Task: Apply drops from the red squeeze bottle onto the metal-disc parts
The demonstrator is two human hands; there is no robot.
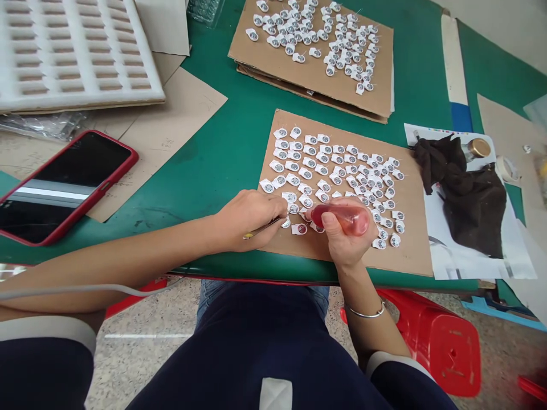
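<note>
Red bottle (351,218) is over the cardboard (412,253), around 6 o'clock, nozzle toward 9, right hand (352,239) fingers wrapped round it. Probably light, soft and squeezy, so grip mid-body, gently. Left hand (248,219), at 9 o'clock, pinches a thin tool (259,229).

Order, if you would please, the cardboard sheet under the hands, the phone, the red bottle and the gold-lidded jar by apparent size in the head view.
Largest to smallest:
cardboard sheet
phone, slightly cut off by the frame
red bottle, partly covered by the right hand
gold-lidded jar
</note>
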